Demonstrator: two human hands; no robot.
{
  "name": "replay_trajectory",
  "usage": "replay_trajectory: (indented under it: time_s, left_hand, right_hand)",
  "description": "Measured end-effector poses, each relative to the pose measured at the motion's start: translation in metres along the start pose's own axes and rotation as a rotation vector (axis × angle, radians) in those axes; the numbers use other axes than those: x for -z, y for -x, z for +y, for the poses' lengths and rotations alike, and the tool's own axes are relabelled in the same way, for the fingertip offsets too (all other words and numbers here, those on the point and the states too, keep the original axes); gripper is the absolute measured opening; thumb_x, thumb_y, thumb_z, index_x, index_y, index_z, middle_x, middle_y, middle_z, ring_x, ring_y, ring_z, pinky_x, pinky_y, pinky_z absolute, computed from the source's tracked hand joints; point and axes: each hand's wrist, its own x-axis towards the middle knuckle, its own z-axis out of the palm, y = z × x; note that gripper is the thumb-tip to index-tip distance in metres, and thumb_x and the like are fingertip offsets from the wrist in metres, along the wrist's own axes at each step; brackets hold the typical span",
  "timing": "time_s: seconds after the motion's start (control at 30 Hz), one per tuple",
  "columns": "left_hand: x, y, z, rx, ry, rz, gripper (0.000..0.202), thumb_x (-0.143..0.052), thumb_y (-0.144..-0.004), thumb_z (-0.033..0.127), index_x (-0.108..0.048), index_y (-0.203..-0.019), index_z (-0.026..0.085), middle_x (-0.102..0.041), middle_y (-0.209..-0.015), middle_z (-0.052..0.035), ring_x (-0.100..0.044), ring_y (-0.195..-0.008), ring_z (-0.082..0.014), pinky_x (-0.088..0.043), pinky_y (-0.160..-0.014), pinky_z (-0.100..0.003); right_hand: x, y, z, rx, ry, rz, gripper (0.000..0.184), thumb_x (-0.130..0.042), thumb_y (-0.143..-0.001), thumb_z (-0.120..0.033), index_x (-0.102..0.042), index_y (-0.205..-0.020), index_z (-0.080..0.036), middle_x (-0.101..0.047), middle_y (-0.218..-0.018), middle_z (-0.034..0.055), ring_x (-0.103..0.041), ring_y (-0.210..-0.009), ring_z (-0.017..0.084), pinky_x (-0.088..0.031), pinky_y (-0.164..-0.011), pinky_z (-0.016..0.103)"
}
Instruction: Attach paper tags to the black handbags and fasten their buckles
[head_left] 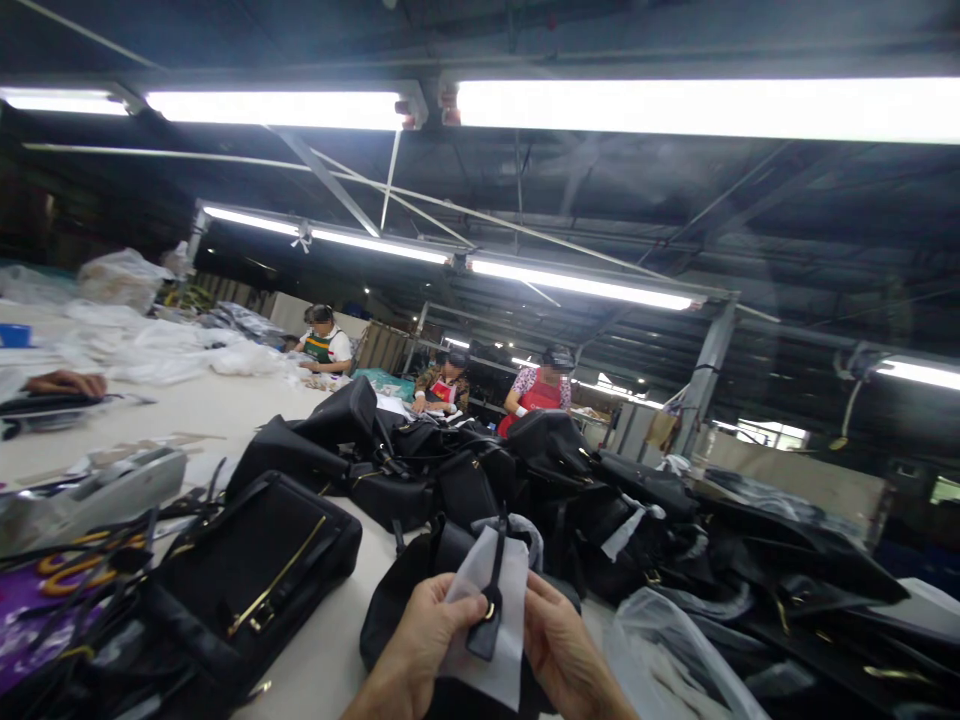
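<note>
My left hand [420, 635] pinches a black leather bag tag [486, 638] with a small gold ring and a thin strap pointing up. The thumb presses the tag against a white translucent paper sheet [512, 640]. At the sheet's right edge, the fingers of my right hand [561, 630] are closed on it. Beneath both hands sits a black handbag [394, 600], partly covered by my hands and the paper. Left of my hands, another black handbag [262, 560] with a gold zipper lies on the table.
Black bags [465, 485] are heaped ahead and to the right. A clear plastic bag [675, 650] is by my right wrist. Orange-handled scissors [79, 565] and a tape dispenser [112, 500] lie left. Another person's hand [67, 383] shows at far left; several co-workers [536, 390] work beyond.
</note>
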Motion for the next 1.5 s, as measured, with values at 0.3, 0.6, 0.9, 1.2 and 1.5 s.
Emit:
replay_trajectory:
  time_s: [0.3, 0.6, 0.9, 1.2, 1.5]
  left_hand:
    - [-0.002, 0.005, 0.001, -0.057, -0.074, -0.017, 0.025, -0.075, -0.051, 0.031, -0.059, -0.063, 0.016, -0.055, -0.052, 0.0046, -0.045, -0.048, -0.0093, -0.037, -0.051, -0.023]
    - [-0.004, 0.005, 0.008, -0.173, -0.399, -0.081, 0.016, -0.069, -0.058, 0.026, -0.060, -0.064, 0.015, -0.053, -0.057, 0.0034, -0.044, -0.054, -0.0104, -0.032, -0.052, -0.023]
    - [-0.018, -0.021, 0.036, -0.260, -0.549, -0.032, 0.031, -0.069, -0.066, 0.038, -0.053, -0.049, 0.018, -0.045, -0.048, 0.0044, -0.039, -0.051, -0.0117, -0.023, -0.050, -0.025]
    - [-0.028, -0.032, 0.023, -0.212, -0.379, 0.000, 0.034, -0.068, -0.065, 0.047, -0.056, -0.055, 0.017, -0.046, -0.048, 0.0051, -0.036, -0.047, -0.0096, -0.025, -0.049, -0.025]
    - [-0.030, -0.028, 0.025, -0.145, -0.332, -0.064, 0.042, -0.065, -0.064, 0.057, -0.054, -0.056, 0.017, -0.049, -0.048, 0.0026, -0.041, -0.045, -0.0106, -0.026, -0.047, -0.025]
  right_hand:
    - [-0.010, -0.004, 0.016, 0.044, 0.091, 0.076, 0.039, -0.087, -0.059, -0.045, -0.073, -0.080, -0.015, -0.068, -0.062, 0.0014, -0.062, -0.059, 0.018, -0.047, -0.056, 0.026]
    - [-0.013, -0.009, 0.023, 0.285, 0.577, 0.322, 0.037, -0.061, -0.075, -0.054, -0.060, -0.066, -0.018, -0.056, -0.062, -0.0015, -0.050, -0.063, 0.016, -0.040, -0.058, 0.026]
    - [-0.007, -0.009, 0.020, 0.348, 0.736, 0.336, 0.043, -0.059, -0.076, -0.061, -0.060, -0.065, -0.019, -0.056, -0.057, -0.0015, -0.049, -0.055, 0.016, -0.038, -0.052, 0.026]
    - [-0.002, 0.023, 0.041, 0.206, 0.338, 0.359, 0.055, -0.081, -0.057, -0.063, -0.060, -0.083, -0.020, -0.063, -0.069, -0.0011, -0.058, -0.062, 0.015, -0.048, -0.053, 0.024]
    - [0.013, 0.025, 0.070, 0.502, 0.357, 0.579, 0.052, -0.077, -0.062, -0.066, -0.052, -0.076, -0.023, -0.051, -0.058, -0.0058, -0.047, -0.050, 0.011, -0.039, -0.046, 0.020]
